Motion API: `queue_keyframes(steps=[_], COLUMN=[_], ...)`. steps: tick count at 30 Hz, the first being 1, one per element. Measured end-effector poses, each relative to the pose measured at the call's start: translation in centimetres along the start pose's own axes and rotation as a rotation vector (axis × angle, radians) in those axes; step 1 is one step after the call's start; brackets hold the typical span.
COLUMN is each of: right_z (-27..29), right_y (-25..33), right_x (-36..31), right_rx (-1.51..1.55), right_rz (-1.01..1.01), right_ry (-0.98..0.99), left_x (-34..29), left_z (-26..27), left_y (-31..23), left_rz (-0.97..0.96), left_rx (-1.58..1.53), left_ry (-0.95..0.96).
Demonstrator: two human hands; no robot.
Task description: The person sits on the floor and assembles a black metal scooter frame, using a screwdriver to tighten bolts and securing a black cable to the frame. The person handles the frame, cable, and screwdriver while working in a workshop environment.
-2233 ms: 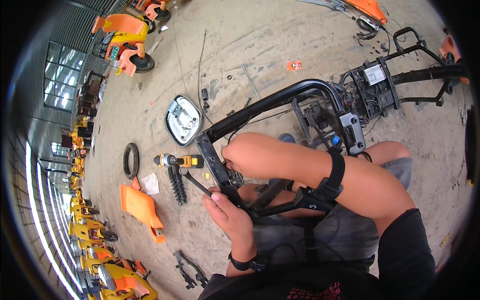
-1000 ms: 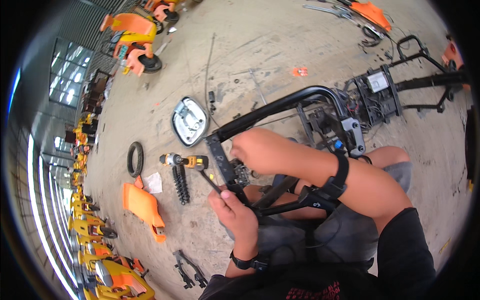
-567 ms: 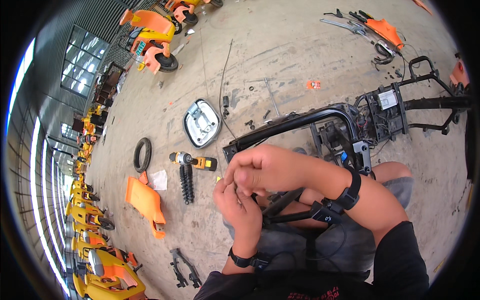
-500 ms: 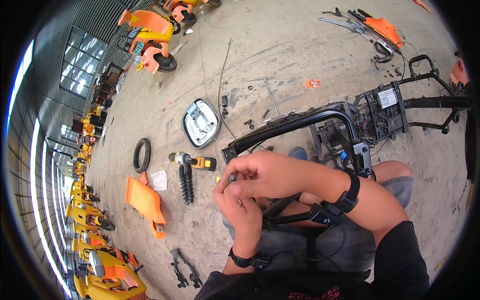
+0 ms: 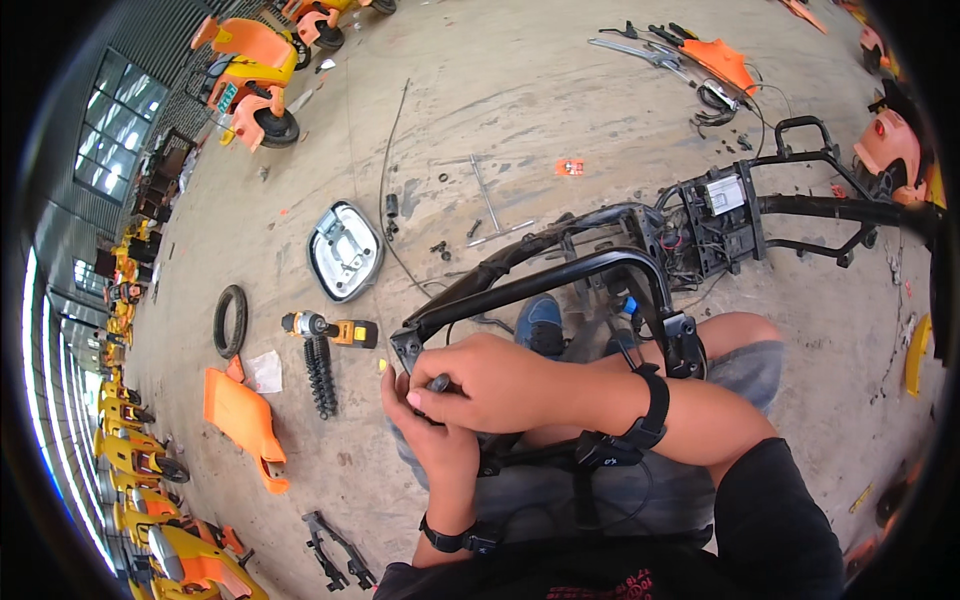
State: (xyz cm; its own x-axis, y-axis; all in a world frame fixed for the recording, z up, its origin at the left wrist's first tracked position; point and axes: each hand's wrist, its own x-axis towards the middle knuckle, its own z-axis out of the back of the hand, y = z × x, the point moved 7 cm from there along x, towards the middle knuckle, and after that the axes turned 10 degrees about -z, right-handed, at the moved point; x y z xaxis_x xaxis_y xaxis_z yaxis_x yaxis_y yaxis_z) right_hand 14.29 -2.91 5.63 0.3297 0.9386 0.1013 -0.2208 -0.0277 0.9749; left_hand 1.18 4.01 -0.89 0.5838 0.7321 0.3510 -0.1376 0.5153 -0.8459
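My two hands meet below the bracketed end of a black scooter frame (image 5: 560, 272). The fingers of my right hand (image 5: 490, 380) are curled and closed around a small dark rounded part (image 5: 438, 383), of which only the end shows. My left hand (image 5: 440, 450) comes up from below with its fingers bent, pressed against the right one; whatever lies between them is mostly hidden. Both wrists carry black straps. The frame's upper tube runs just beyond my right forearm, over my bent leg.
Left of my hands lie a yellow-and-black cordless power tool (image 5: 350, 332), a black coil spring (image 5: 320, 378), a tire (image 5: 230, 320) and an orange panel (image 5: 243, 415). A metal-lined shell (image 5: 345, 252) and a T-handle wrench (image 5: 486, 195) lie farther off. Parked scooters (image 5: 140, 455) line the left.
The view has shifted, so the floor items sit farther left in the picture. My hands stay together around the small dark part, and the frame's end bracket now shows more clearly above them.
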Motion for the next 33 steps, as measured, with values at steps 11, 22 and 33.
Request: queue_keyframes(steps=[11,22,33], right_z=[-2.0,-3.0,1.9], right_y=[-1.0,-1.4,2.7], right_x=[1.4,0.8,-2.3], right_rx=[-0.033,-0.262,-0.195], right_rz=[0.005,0.055,0.206], right_ry=[-0.08,-0.36,-0.541], left_x=[1.7,2.3,5.4], left_z=[0.2,-1.3,-3.6], left_y=[3.2,7.9,0.2], left_rz=[0.032,0.396,0.202], left_rx=[-0.055,-0.657,-0.515], left_ry=[0.056,0.119,0.167])
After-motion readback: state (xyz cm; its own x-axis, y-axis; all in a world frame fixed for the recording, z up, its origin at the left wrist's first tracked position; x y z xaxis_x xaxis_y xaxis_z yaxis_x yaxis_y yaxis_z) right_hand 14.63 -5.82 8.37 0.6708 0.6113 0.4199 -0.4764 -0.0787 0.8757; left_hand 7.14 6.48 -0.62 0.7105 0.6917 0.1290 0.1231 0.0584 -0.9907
